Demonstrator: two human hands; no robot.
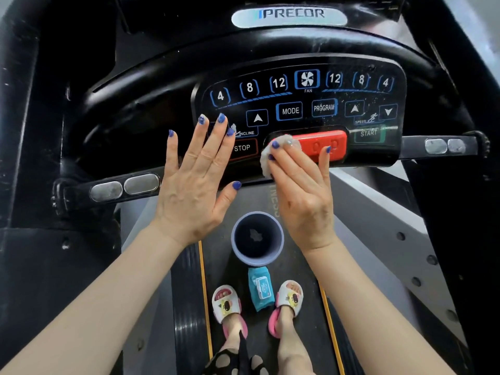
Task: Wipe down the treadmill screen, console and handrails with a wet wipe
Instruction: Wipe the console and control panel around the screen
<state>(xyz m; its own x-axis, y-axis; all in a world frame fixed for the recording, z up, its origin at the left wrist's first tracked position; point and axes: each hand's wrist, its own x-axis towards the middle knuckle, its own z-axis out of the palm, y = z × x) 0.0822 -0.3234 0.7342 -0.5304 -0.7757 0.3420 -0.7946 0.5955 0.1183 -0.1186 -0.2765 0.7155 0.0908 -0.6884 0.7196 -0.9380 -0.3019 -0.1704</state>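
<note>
Wet wipe (pixel 266 161) — bunched under the right hand (pixel 303 190), fingers (pixel 278 155) curled to pinch it against the left end of the red safety key (pixel 324 144) on the console (pixel 303 104); no clear long axis. Left hand (pixel 194 180) — fingers spread flat beside the STOP button (pixel 242 148), likely bracing. Wipe pack (pixel 261 289) and cup (pixel 257 238) lie on the belt (pixel 305 307), likely kept within reach.

What we see around and below the machine

At six o'clock we see a dark running belt (pixel 297 334) edged by yellow lines, with grey side rails (pixel 378 226) bearing round bolts toward four o'clock. A grey-rimmed bin (pixel 257 262) stands on the belt at centre, a blue packet (pixel 261 290) just below it. Pale daylight shows at one o'clock.
</note>
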